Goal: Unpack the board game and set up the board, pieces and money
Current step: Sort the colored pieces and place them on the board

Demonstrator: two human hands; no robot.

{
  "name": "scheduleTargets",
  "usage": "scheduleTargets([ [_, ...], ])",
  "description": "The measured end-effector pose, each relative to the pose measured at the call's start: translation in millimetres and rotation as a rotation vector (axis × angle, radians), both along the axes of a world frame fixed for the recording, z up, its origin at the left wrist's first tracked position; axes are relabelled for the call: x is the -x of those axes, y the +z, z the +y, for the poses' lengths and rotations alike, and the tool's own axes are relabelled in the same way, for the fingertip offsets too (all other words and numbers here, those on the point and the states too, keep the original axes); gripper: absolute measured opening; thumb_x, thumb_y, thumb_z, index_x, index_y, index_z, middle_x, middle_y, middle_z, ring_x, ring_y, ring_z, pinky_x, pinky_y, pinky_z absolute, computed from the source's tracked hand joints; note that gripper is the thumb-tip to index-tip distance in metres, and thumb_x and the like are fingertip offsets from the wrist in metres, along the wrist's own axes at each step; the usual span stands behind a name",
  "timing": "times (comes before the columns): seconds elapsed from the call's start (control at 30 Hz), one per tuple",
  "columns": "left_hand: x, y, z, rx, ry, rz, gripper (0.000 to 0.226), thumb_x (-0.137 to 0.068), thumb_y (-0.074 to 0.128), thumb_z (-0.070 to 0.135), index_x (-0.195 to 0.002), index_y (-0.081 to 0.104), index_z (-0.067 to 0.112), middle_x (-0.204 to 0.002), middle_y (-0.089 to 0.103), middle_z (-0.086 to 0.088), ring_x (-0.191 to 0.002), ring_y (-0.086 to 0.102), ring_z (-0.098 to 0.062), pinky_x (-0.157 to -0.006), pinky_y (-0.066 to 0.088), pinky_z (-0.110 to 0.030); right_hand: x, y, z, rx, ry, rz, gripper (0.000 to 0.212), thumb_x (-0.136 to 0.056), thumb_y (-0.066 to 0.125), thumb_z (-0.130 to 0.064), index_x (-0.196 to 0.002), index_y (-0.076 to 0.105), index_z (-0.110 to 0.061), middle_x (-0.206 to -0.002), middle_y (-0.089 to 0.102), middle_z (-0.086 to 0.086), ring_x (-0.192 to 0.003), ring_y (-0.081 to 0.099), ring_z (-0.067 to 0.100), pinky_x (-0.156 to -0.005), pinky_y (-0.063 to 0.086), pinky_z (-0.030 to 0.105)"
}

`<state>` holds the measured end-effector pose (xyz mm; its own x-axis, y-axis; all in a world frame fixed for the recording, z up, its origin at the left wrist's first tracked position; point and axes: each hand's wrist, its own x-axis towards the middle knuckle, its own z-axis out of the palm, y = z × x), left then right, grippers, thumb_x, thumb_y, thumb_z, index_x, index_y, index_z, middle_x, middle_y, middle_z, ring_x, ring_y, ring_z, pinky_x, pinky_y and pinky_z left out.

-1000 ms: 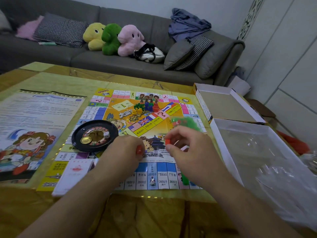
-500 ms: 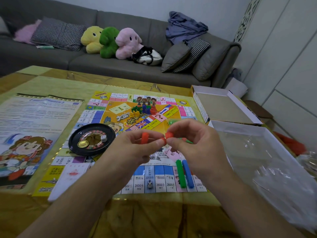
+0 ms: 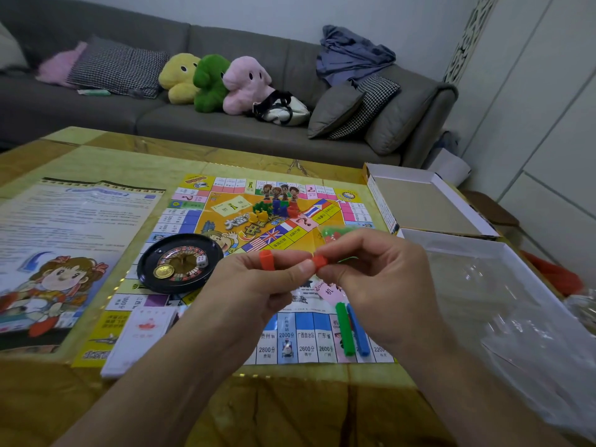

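Red pieces pinched above the board

My left hand [image 3: 254, 285] pinches one red piece [image 3: 267, 259], my right hand [image 3: 380, 279] another [image 3: 320, 261]. Beneath, green [image 3: 343, 329] and blue [image 3: 358, 330] sticks lie on the board [image 3: 225, 221]; beyond, the roulette wheel [image 3: 179, 262], then the tokens [image 3: 274, 209].

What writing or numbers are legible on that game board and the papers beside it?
"2800分", "2000分", "2600分", "2600分": near-edge squares of the game board.
"1800分": square left of the roulette wheel.
"大富": yellow title at the board's centre.
"机": pink card under the right hand.
Rules sheet, white card deck, box edge: print too blurred.
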<state>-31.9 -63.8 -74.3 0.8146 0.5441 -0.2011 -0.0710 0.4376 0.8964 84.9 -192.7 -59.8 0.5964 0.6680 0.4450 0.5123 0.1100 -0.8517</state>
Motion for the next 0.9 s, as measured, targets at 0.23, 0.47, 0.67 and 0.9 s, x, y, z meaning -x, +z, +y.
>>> scheduleTargets([
  [0.23, 3, 11, -5, -0.051, -0.037, -0.026, 0.019, -0.058, 0.084, 0.016, -0.076, 0.082, 0.011, -0.076, 0.068, -0.011, -0.069, 0.053, -0.02, -0.058, 0.045, -0.021, 5, 0, 0, 0.054, 0.019, -0.195, 0.023, -0.082, 0.082, 0.008, -0.08, 0.069, -0.011, -0.075, 0.067, -0.002, -0.075, 0.07, 0.02, -0.064, 0.061, 0.035],
  [0.47, 2, 4, -16, -0.237, 0.061, 0.066, 0.017, -0.063, 0.085, 0.022, -0.079, 0.082, 0.019, -0.082, 0.077, -0.006, -0.078, 0.067, -0.02, -0.079, 0.054, -0.041, 10, -11, 3, 0.175, -0.066, -0.079, 0.034, -0.082, 0.072, 0.011, -0.081, 0.072, -0.023, -0.073, 0.072, -0.006, -0.07, 0.071, 0.016, -0.055, 0.06, 0.038],
  [0.67, -9, -16, -9, -0.16, 0.121, 0.178, 0.01, -0.083, 0.081, 0.008, -0.093, 0.078, 0.009, -0.071, 0.071, -0.001, -0.06, 0.061, -0.008, -0.068, 0.048, -0.034, 10, -31, 18, 0.275, -0.122, 0.021, 0.027, -0.086, 0.075, 0.006, -0.082, 0.071, -0.02, -0.073, 0.072, -0.006, -0.071, 0.071, 0.011, -0.056, 0.061, 0.029],
  [0.9, -14, -30, 7, -0.188, -0.041, 0.276, 0.018, -0.09, 0.079, 0.024, -0.086, 0.073, 0.008, -0.066, 0.048, 0.0, -0.057, 0.041, -0.012, -0.05, 0.034, -0.025, -1, -36, 16, 0.316, -0.14, -0.241, 0.027, -0.08, 0.082, 0.004, -0.082, 0.072, -0.021, -0.078, 0.065, -0.008, -0.075, 0.062, 0.004, -0.06, 0.047, 0.013],
])
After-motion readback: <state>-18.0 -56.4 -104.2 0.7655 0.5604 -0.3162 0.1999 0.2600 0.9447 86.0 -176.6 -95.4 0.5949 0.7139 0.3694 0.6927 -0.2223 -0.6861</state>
